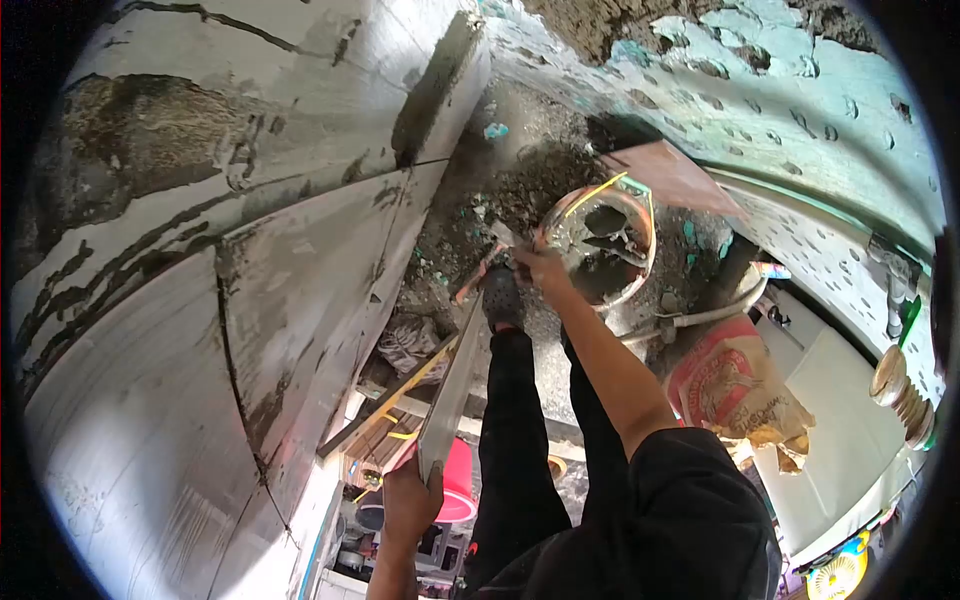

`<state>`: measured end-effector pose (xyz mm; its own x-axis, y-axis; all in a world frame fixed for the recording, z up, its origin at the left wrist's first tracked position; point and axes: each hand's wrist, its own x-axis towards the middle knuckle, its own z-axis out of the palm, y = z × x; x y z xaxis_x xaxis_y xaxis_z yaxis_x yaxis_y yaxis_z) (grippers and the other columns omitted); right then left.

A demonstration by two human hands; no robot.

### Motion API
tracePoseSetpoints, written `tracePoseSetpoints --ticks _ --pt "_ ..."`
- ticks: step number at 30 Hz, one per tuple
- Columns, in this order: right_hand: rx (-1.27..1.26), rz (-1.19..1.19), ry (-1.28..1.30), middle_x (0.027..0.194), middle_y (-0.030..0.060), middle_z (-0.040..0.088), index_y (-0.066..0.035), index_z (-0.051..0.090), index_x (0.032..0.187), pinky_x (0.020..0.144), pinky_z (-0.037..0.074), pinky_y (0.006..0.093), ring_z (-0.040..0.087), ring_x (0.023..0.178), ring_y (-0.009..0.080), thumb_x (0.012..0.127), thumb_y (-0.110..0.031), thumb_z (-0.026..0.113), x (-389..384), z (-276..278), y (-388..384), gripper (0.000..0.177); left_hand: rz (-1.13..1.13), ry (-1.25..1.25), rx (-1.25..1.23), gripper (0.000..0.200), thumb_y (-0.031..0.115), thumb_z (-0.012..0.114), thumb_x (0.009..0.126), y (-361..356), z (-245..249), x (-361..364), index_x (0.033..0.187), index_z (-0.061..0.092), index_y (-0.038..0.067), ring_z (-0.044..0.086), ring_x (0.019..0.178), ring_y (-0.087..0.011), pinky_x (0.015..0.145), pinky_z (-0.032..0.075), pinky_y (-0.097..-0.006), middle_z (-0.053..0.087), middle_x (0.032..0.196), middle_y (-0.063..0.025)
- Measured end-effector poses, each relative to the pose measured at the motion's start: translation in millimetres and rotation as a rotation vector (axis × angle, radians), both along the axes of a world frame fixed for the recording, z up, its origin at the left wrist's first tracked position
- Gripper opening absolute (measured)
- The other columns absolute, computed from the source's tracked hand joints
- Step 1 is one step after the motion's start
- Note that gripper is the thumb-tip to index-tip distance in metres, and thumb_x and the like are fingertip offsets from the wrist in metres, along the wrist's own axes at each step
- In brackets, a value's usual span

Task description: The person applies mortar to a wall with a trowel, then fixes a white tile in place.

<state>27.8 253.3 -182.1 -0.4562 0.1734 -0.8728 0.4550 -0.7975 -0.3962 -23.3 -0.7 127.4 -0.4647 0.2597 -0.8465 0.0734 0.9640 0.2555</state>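
Note:
My left hand [410, 502] is closed around the lower end of a long pale tile [450, 395], seen nearly edge-on and leaning upward toward my shoe [502, 298]. My right hand [542, 272] is closed near the tile's far end, just above the shoe. By its fingers is a small tool with a pale flat end [503, 234]; I cannot tell what kind it is. A reddish handle-like piece [467, 291] shows beside it. Right of that hand stands a round bucket [648, 262] of wet grey mortar, with a trowel-like blade [618, 247] in it.
Large mortar-smeared tiles [310, 310] cover the wall at left. Rubble [465, 215] lies on the floor ahead. A torn paper sack [740, 385] and a pale hose [715, 315] are at right. A wooden strip [395, 395] and a pink basin [460, 480] sit near my left arm.

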Motion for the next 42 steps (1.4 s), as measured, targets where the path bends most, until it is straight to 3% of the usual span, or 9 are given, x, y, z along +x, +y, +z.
tracePoseSetpoints --ticks 8,11,18,19,25,26,31,39,42 --pt "0.079 0.297 -0.152 0.064 0.0109 0.061 -0.004 0.060 0.087 0.048 0.046 0.0342 0.060 0.054 0.0226 0.080 -0.015 0.062 69.1 -0.2 -61.4 0.013 0.137 0.073 -0.002 0.022 0.016 0.057 0.079 -15.6 9.6 18.5 0.086 0.063 -0.004 0.061 0.073 -0.0416 0.074 0.047 -0.0474 0.063 0.074 -0.0228" --pt "1.102 0.605 -0.126 0.065 0.0140 0.063 -0.007 0.061 0.092 0.051 0.047 0.0389 0.061 0.055 0.0305 0.079 -0.017 0.060 93.6 -31.1 -47.3 0.016 0.000 0.045 -0.044 0.022 0.015 0.057 0.079 -48.9 5.4 27.8 0.086 0.063 -0.004 0.061 0.074 -0.0416 0.071 0.047 -0.0464 0.063 0.078 -0.0240" --pt "1.710 0.884 -0.514 0.102 0.0160 0.060 -0.010 0.059 0.101 0.072 0.051 0.0397 0.058 0.098 0.0290 0.076 -0.016 0.055 112.2 -49.7 107.4 0.026 0.026 0.061 -0.059 0.022 0.012 0.057 0.078 -65.9 0.6 35.5 0.092 0.060 -0.005 0.060 0.077 -0.0410 0.069 0.046 -0.0458 0.062 0.083 -0.0243" --pt "1.256 1.148 -0.658 0.082 0.0161 0.064 -0.009 0.061 0.096 0.067 0.052 0.0408 0.064 0.081 0.0308 0.076 -0.016 0.054 96.3 -29.7 124.0 0.022 0.033 0.053 -0.057 0.022 0.012 0.057 0.078 -68.0 2.1 36.3 0.092 0.060 -0.005 0.060 0.076 -0.0409 0.068 0.047 -0.0459 0.062 0.082 -0.0241" --pt "1.453 1.434 -0.227 0.076 0.0120 0.063 -0.010 0.064 0.077 0.068 0.049 0.0439 0.062 0.079 0.0257 0.078 -0.017 0.051 189.6 -147.6 85.5 0.015 0.042 0.078 -0.005 0.021 0.011 0.057 0.077 -61.4 -9.4 35.8 0.091 0.060 -0.004 0.061 0.075 -0.0412 0.067 0.048 -0.0455 0.062 0.079 -0.0240" --pt "1.596 1.861 -0.122 0.079 0.0105 0.063 -0.009 0.065 0.079 0.068 0.048 0.0381 0.061 0.080 0.0244 0.076 -0.017 0.052 173.9 -119.9 86.7 0.015 0.018 0.089 -0.017 0.021 0.011 0.057 0.077 -59.5 -9.2 35.7 0.091 0.060 -0.004 0.061 0.075 -0.0413 0.067 0.048 -0.0454 0.062 0.080 -0.0243" --pt "1.404 1.832 -0.355 0.105 0.0208 0.055 -0.005 0.052 0.112 0.055 0.048 0.0428 0.062 0.073 0.0287 0.081 -0.017 0.049 175.8 -162.9 91.7 0.033 -0.062 0.326 0.135 0.026 0.014 0.059 0.076 -45.8 -19.8 32.1 0.094 0.061 -0.005 0.061 0.075 -0.0420 0.068 0.049 -0.0458 0.062 0.080 -0.0247" --pt "0.847 1.827 -0.327 0.086 0.0151 0.064 -0.001 0.058 0.097 0.065 0.051 0.0431 0.064 0.082 0.0293 0.079 -0.029 0.054 129.0 -48.6 97.1 0.034 0.018 0.146 0.010 0.027 0.012 0.058 0.075 -32.0 -3.4 28.9 0.096 0.060 -0.005 0.061 0.078 -0.0419 0.069 0.049 -0.0442 0.063 0.083 -0.0243" --pt "0.910 1.350 -0.201 0.091 0.0211 0.062 0.001 0.052 0.107 0.074 0.048 0.0489 0.059 0.087 0.0413 0.079 -0.036 0.056 184.8 -37.1 100.0 0.046 0.075 0.064 0.027 0.026 0.010 0.057 0.075 -46.2 -4.9 35.1 0.096 0.059 -0.005 0.061 0.080 -0.0421 0.071 0.049 -0.0444 0.063 0.086 -0.0246"
